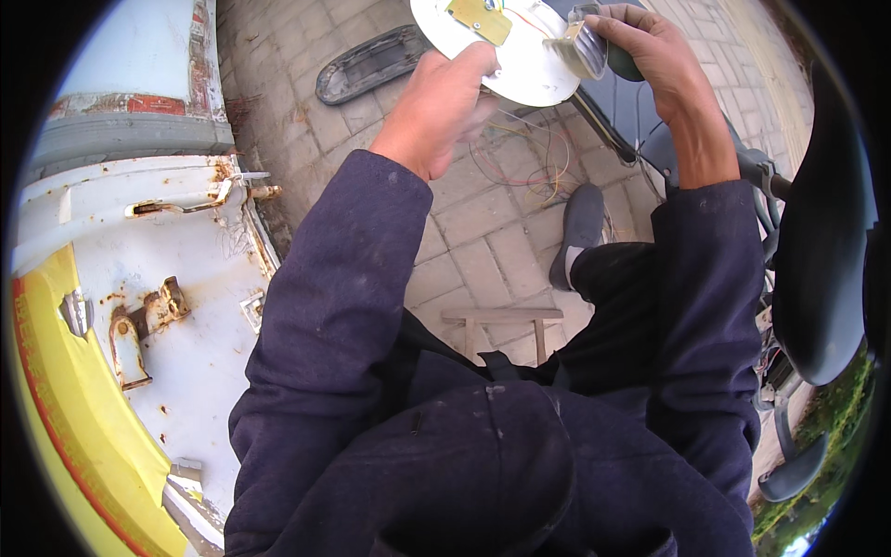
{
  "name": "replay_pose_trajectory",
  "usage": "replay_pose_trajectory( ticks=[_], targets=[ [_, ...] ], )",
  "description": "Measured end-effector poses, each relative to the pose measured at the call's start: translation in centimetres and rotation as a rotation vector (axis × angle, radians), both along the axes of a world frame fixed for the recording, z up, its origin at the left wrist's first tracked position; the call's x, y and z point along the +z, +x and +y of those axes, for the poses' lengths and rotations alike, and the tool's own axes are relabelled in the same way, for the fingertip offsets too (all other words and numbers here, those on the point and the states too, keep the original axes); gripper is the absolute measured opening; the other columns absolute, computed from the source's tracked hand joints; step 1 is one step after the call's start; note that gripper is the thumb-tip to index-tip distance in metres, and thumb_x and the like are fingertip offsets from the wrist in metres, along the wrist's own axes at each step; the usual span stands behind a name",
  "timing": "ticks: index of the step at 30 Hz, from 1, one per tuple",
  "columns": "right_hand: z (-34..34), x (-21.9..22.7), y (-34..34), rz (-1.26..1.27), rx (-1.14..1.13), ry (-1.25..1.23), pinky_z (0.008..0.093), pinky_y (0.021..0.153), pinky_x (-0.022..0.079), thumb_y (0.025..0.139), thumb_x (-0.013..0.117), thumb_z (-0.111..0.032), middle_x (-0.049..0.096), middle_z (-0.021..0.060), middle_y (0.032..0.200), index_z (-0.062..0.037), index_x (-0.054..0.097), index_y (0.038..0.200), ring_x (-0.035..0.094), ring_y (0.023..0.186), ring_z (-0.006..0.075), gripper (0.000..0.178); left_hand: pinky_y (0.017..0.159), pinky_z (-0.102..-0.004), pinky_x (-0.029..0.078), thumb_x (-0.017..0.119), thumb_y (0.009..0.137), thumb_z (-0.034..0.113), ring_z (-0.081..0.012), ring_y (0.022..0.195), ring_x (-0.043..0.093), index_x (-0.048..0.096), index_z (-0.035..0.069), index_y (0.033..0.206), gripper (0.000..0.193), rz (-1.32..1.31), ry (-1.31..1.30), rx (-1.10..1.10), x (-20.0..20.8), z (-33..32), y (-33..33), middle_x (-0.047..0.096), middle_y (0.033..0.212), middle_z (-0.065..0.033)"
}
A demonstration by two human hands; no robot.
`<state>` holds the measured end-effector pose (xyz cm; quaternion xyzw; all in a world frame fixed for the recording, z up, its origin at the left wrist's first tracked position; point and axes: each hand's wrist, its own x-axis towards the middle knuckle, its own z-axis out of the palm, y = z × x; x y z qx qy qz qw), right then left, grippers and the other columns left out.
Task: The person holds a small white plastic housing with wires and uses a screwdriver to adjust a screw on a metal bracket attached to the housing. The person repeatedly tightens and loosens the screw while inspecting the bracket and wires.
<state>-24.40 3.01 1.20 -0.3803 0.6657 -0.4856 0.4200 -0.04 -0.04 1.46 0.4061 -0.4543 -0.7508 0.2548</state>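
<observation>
My left hand (436, 107) is closed on the near left rim of a round white plate (534, 79), with its thumb on top. Mounted on the plate is a small yellowish board (480, 19) with thin wires by it. At the plate's right side, my right hand (654, 46) pinches a shiny ridged part (582, 53) between thumb and fingers. That part overlaps the plate; whether it is fixed there I cannot tell. Something dark and rounded sits just under the right fingers. The plate's far edge is cut off by the view.
Loose coloured wires (548, 158) lie on the paving below the plate. A dark oblong tray-like piece (371, 65) rests beyond my left hand. To the left stands a rusty white metal panel (204, 306) with latches; a black vehicle part (821, 269) stands at right. A wooden frame (501, 316) is between my legs.
</observation>
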Motion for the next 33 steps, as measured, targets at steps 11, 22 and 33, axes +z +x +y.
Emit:
replay_pose_trajectory(
  ticks=[11, 22, 33],
  targets=[
    [0.5, -0.8, 0.4, 0.457, 0.143, -0.215, 0.0201, 0.066, 0.043, 0.098, 0.073, -0.021, 0.07, -0.0021, 0.089, -0.002, 0.075, 0.109, 0.056, 0.076, 0.0029, 0.022, 0.046, -0.0273, 0.019, 0.055, 0.094, 0.022, -0.0035, 0.05, 0.03, 0.065, -0.001, 0.112, 0.031, 0.023, -0.183, 0.062, -1.0, 0.1, -0.2, 0.055, 0.077, 0.0038],
    [0.9, -0.2, 0.0, 0.415, 0.05, -0.255, 0.0243, 0.066, 0.046, 0.093, 0.074, -0.023, 0.071, 0.0007, 0.085, 0.0, 0.076, 0.105, 0.057, 0.073, 0.0065, 0.026, 0.045, -0.0248, 0.026, 0.054, 0.097, 0.021, -0.0029, 0.054, 0.036, 0.065, -0.007, 0.122, 0.038, 0.067, -0.224, 0.076, -1.8, 0.2, -0.3, 0.069, 0.093, -0.0027],
    [0.6, -0.1, 1.8, 0.546, 0.101, -0.214, 0.0291, 0.073, 0.052, 0.091, 0.073, -0.021, 0.075, 0.0086, 0.085, 0.0044, 0.076, 0.103, 0.066, 0.078, 0.0119, 0.029, 0.045, -0.0274, 0.022, 0.053, 0.096, 0.022, -0.0035, 0.052, 0.032, 0.066, -0.002, 0.115, 0.033, 0.072, -0.246, 0.01, -1.8, 0.6, -0.4, 0.059, 0.08, 0.004]
  ],
)
